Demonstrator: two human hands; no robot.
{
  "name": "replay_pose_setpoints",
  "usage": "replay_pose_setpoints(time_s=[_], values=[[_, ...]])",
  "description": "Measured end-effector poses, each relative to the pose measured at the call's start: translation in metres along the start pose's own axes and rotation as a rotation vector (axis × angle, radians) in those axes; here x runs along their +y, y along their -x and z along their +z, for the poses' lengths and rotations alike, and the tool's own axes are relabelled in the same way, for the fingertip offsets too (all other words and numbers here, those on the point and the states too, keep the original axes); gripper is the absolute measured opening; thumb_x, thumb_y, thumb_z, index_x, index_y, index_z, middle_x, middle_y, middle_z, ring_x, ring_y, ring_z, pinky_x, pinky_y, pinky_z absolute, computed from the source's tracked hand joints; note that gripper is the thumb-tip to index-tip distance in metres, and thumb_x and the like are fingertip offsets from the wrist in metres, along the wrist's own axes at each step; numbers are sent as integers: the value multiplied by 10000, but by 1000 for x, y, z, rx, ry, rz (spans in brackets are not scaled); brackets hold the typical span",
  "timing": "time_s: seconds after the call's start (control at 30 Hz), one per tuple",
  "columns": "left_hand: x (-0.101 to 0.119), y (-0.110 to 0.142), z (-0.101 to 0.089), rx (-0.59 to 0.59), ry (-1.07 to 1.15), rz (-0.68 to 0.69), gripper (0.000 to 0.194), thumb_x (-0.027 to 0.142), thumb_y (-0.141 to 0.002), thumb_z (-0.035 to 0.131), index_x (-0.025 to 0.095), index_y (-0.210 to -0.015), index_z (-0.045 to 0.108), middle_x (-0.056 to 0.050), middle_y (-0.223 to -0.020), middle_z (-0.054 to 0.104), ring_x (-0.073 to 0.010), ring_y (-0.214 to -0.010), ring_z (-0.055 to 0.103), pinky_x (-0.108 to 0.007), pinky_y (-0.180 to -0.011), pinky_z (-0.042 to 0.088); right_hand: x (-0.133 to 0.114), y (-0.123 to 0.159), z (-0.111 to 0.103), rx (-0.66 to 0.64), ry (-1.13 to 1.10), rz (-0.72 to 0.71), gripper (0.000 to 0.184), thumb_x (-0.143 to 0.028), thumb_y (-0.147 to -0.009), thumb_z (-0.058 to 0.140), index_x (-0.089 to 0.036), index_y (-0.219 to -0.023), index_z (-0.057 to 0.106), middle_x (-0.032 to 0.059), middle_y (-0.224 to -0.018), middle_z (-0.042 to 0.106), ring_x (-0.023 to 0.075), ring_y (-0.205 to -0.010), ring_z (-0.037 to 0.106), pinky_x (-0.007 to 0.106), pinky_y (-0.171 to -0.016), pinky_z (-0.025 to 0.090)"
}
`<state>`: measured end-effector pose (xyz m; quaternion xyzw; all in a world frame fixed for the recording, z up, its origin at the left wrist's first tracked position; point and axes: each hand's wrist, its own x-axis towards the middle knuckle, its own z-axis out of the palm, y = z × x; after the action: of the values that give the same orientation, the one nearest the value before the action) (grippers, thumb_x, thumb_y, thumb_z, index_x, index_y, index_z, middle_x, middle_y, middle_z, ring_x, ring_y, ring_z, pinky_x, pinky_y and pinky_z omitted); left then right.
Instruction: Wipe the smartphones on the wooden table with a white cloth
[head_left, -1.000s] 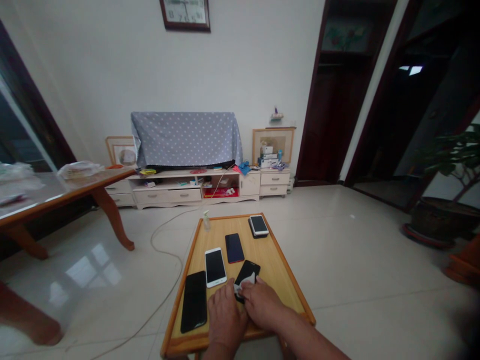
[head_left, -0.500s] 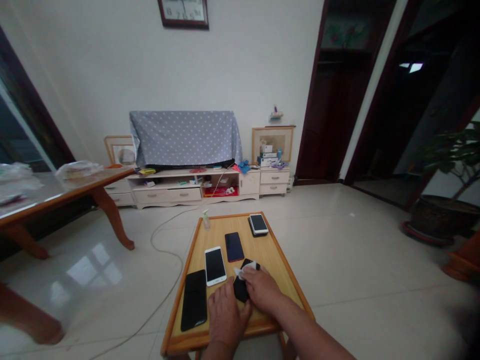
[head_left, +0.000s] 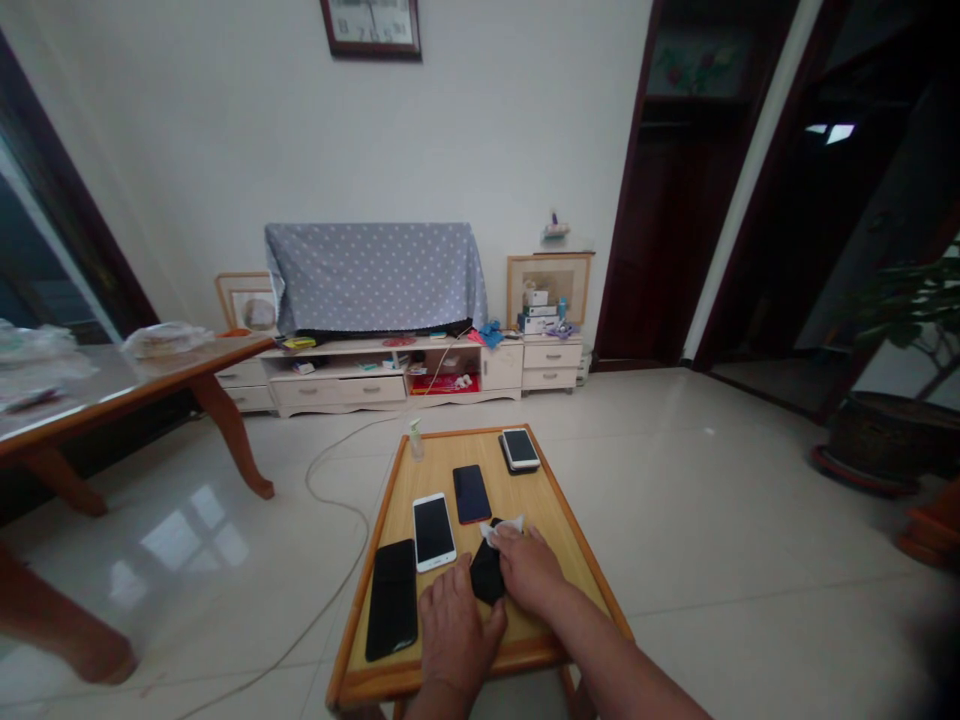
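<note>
A black phone [head_left: 487, 581] lies on the small wooden table [head_left: 540, 640], partly covered by both hands. My left hand [head_left: 459, 622] grips its near left part, with fingers at the left side and the thumb at the near end. My right hand [head_left: 531, 568] is closed on a white tissue [head_left: 491, 531] and presses it on the phone's far part. Beside my left hand lies a large black phone [head_left: 392, 600]. Just beyond are a white phone with a black screen [head_left: 434, 530] and a dark blue phone with a reddish edge [head_left: 472, 494].
At the table's far right, a white phone [head_left: 520, 447] rests on a dark one. A small pump bottle [head_left: 415, 441] stands at the far left corner. A cable [head_left: 360, 520] runs along the floor on the left, near a larger table [head_left: 225, 420].
My right hand has slid the tissue slightly toward the far end of the black phone. My left hand keeps its hold. The view has shifted a little.
</note>
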<state>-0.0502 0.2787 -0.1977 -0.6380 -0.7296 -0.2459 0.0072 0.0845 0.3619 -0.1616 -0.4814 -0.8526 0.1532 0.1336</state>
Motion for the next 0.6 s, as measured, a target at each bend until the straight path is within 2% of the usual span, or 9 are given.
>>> replay_pose_setpoints(time_s=[0.2, 0.33, 0.4, 0.53, 0.6], values=[[2, 0, -1, -10, -1, -3, 637, 307, -790, 626, 151, -1397, 509, -138, -1352, 625, -269, -1255, 548, -382, -1092, 310, -3, -7, 11, -28, -46, -108, 443, -190, -956, 431, -257, -1328, 661, 55, -1420, 622, 233, -1337, 523, 407, -1191, 226], [1, 2, -1, -1, 7, -2, 631, 357, -815, 606, 137, -1401, 517, -142, -1385, 610, -288, -1276, 532, -406, -1110, 298, 2, -15, 11, -7, -29, 55, 558, -144, -948, 393, -253, -1480, 521, 63, -1538, 503, 235, -1450, 394, 454, -1210, 171], [-1, 2, 2, 3, 23, 0, 640, 340, -808, 607, 131, -1407, 516, -138, -1394, 608, -287, -1285, 525, -410, -1115, 295, 1, -15, 13, -9, -47, 71, 579, -145, -946, 395, -234, -1511, 481, 80, -1547, 489, 242, -1466, 371, 452, -1216, 160], [-7, 2, 11, 18, 39, 15, 671, 250, -758, 614, 146, -1414, 514, -123, -1409, 604, -268, -1277, 534, -390, -1113, 301, -8, -13, 17, -38, -102, -91, 448, -214, -972, 404, -252, -1331, 668, 77, -1435, 609, 252, -1380, 491, 419, -1209, 192], [-8, 2, 14, 33, 25, 18, 674, 269, -763, 620, 149, -1417, 512, -130, -1403, 606, -270, -1277, 538, -389, -1111, 308, -7, -15, 17, -29, -97, -84, 447, -208, -968, 405, -260, -1321, 675, 72, -1437, 607, 249, -1371, 502, 425, -1207, 197]])
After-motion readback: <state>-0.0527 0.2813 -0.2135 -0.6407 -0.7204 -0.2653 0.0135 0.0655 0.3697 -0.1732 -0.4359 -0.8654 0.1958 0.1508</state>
